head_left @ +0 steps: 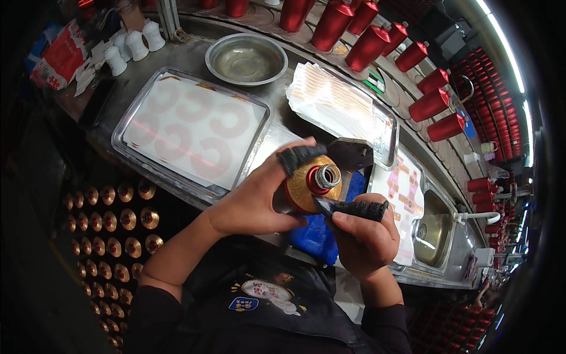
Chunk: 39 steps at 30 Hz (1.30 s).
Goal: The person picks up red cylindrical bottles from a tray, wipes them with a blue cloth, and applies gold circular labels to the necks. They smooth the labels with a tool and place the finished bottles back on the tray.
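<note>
My left hand (253,200) grips a red bottle (309,186) with a gold shoulder and a silver threaded neck, held tilted toward me above the bench. A black fabric cot covers its index fingertip on the gold shoulder. My right hand (365,236) pinches a thin dark tool or strip (325,206) against the bottle's lower gold edge; its thumb wears a black fabric cot too. A blue cloth (321,236) lies under the bottle.
A steel tray (127,150) with a decal sheet sits left. A second tray (386,127) holds gold decal sheets. A steel bowl (246,59) stands behind. Red bottles (368,47) line the back right. Gold-shouldered bottles (112,230) fill a crate lower left. A small basin (430,230) sits right.
</note>
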{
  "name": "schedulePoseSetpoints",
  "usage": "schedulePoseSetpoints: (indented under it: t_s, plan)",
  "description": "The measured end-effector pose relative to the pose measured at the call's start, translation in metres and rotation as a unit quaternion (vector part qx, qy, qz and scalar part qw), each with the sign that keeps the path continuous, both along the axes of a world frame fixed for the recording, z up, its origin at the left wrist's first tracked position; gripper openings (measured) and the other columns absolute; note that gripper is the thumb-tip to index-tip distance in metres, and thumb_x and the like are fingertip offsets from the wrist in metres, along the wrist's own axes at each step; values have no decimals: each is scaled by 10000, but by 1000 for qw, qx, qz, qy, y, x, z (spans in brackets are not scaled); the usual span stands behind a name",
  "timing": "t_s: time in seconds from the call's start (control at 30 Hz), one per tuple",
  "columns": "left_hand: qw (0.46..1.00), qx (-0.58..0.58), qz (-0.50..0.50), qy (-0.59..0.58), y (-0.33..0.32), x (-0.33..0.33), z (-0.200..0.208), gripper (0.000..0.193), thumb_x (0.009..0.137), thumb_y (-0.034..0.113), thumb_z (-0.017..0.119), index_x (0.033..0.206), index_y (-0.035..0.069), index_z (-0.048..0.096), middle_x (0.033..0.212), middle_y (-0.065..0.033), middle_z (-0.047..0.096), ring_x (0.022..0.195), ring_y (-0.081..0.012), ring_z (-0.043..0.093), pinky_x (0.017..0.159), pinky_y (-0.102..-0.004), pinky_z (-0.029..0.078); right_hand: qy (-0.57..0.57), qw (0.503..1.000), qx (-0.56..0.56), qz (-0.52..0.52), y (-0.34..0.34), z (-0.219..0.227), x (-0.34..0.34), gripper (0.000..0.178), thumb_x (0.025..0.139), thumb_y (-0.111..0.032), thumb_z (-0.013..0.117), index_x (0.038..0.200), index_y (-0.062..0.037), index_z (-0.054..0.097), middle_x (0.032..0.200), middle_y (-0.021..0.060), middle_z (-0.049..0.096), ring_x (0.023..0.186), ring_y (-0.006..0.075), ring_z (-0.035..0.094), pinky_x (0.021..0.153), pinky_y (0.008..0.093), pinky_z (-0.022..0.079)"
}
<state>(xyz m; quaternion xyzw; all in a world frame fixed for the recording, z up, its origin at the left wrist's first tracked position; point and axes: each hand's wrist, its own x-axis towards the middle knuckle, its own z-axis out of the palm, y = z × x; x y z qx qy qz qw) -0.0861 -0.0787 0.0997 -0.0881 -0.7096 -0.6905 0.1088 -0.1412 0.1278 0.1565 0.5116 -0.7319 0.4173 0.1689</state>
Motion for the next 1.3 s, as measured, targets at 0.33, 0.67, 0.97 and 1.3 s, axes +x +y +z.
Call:
schedulePoseSetpoints:
  t_s: [0.33, 0.67, 0.97, 1.3]
  plan:
    - [968, -180, 131, 115, 17, 5, -14, 853, 609, 221, 920, 1346, 102, 507, 1277, -161, 513, 1158, -382, 554, 949, -455, 490, -19, 999, -28, 1, -8, -7, 6, 349, 677, 62, 849, 967, -82, 717, 832, 82, 655, 765, 256, 637, 662, 334, 518]
    - [989, -92, 108, 46, 19, 3, -18, 867, 614, 173, 910, 1366, 86, 488, 1316, -179, 499, 1204, -375, 545, 1002, -446, 470, -17, 998, -63, -4, -13, -10, 2, 337, 666, 81, 804, 968, -48, 733, 858, 96, 657, 745, 280, 640, 655, 348, 509]
    - [997, -17, 69, 33, 15, -3, -16, 908, 609, 206, 940, 1381, 74, 482, 1371, -174, 466, 1266, -333, 520, 1040, -435, 453, -42, 996, -74, -5, -16, -9, 0, 319, 688, 84, 788, 974, -44, 729, 838, 107, 659, 753, 276, 642, 669, 354, 501]
    - [979, -132, 137, 78, 13, -2, -24, 889, 671, 198, 899, 1420, 56, 441, 1374, -178, 487, 1263, -368, 520, 1054, -458, 437, -55, 995, -82, -12, -19, -15, 2, 358, 679, 84, 767, 1009, -54, 740, 856, 92, 655, 754, 276, 641, 682, 352, 508]
